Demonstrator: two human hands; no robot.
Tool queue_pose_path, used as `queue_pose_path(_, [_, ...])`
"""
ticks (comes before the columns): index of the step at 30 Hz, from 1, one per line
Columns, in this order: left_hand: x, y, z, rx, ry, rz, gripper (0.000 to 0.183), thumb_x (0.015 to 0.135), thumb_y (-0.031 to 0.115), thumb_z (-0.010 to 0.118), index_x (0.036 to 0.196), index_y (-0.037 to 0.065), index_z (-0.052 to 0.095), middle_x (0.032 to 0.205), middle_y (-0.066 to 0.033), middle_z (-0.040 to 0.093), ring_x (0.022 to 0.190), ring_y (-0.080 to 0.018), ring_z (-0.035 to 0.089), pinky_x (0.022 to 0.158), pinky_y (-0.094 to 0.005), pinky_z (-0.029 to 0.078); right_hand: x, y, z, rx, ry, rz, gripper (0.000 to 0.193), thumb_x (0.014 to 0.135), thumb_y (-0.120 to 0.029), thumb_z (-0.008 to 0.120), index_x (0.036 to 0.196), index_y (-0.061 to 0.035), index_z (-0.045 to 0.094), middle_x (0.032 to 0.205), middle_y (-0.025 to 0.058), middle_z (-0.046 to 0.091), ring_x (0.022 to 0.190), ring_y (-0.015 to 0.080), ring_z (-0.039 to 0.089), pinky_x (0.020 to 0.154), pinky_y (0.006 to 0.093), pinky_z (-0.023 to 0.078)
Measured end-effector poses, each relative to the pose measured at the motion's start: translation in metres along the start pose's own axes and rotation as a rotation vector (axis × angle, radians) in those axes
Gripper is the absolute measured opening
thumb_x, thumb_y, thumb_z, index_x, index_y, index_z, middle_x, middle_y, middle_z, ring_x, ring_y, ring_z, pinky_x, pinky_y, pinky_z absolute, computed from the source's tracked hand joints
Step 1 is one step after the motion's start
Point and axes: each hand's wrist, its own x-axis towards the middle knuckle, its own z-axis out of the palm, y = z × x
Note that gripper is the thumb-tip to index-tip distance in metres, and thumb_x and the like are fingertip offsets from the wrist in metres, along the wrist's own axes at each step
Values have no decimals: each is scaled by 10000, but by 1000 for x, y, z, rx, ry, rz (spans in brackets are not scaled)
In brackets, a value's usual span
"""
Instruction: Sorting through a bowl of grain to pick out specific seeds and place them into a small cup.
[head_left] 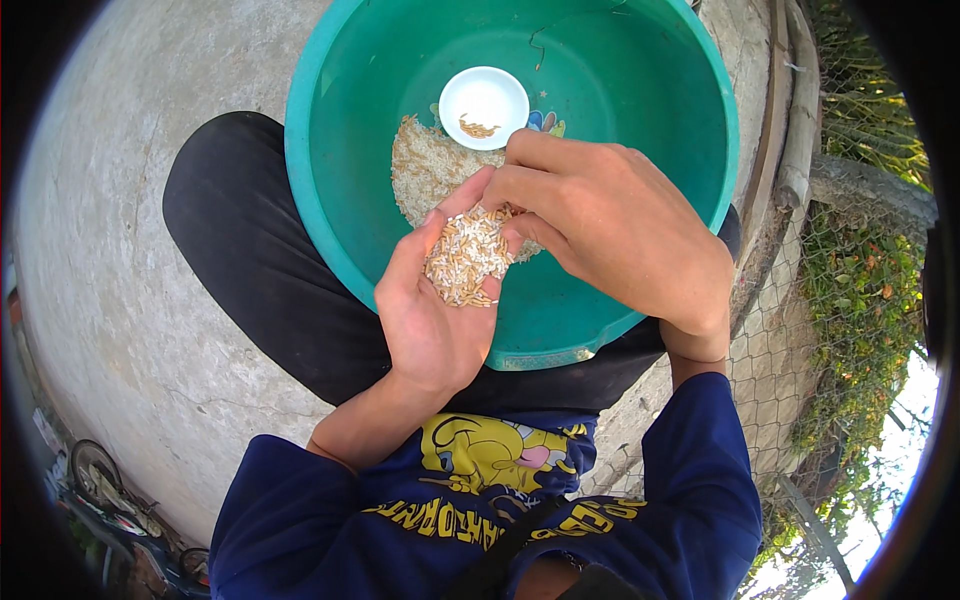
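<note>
My left hand (pixel 425 325) is cupped, palm up, over the near part of a large green basin (pixel 620 90). In its palm lies a heap of rice grains (pixel 466 255), white ones mixed with golden-brown unhusked ones. Thumb and fingers of my right hand (pixel 615 215) are pinched together at the heap's upper right edge. Whatever is between those fingertips is too small to make out. A larger spread of rice (pixel 425 170) lies on the basin's bottom, partly hidden by my hands. Beside it sits a small white bowl (pixel 485 95) with a few brown grains (pixel 478 127) inside.
The basin stands between my legs in dark trousers (pixel 260 220), on a concrete floor (pixel 110 290). Along the right runs a wire mesh fence (pixel 765 390) with wooden poles (pixel 795 120) and green plants (pixel 860 320). A bicycle (pixel 110 500) shows at the lower left.
</note>
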Motion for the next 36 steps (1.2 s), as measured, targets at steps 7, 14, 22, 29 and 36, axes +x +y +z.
queue_pose_path(7, [-3,-1,6,18,71,-6,567,1015,317,360,1426,-65,441,1220,-87,619,1049,-138,572,769,-248,435,1,2,2,-60,-45,-37,113,763,-39,677,841,-52,596,828,82,586,741,315,631,611,412,497])
queue_pose_path(14, [-1,-1,3,5,20,-8,572,1015,321,356,1427,-66,440,1223,-90,618,1047,-139,574,738,-237,435,4,11,-2,47,-53,-104,188,727,72,650,884,-14,593,844,96,609,781,317,654,631,401,516])
queue_pose_path(22, [-1,3,0,-99,-48,-41,563,1013,315,365,1404,-80,455,1266,-145,617,1061,-231,643,741,-255,481,8,24,-9,312,-26,-130,179,778,98,618,931,7,594,862,118,611,779,329,646,661,367,522])
queue_pose_path(29, [-1,4,-1,-90,-87,-27,566,1011,316,361,1406,-80,451,1265,-146,618,1068,-215,632,777,-266,481,12,26,-15,454,-43,-142,131,818,9,653,948,-2,645,905,136,669,866,347,658,722,407,509])
queue_pose_path(36, [0,3,-4,-111,-126,-6,576,1012,323,347,1411,-79,447,1263,-146,618,1103,-188,592,796,-267,470,11,28,-10,461,-57,-204,125,845,70,622,946,-3,628,873,90,629,832,274,673,698,352,525])
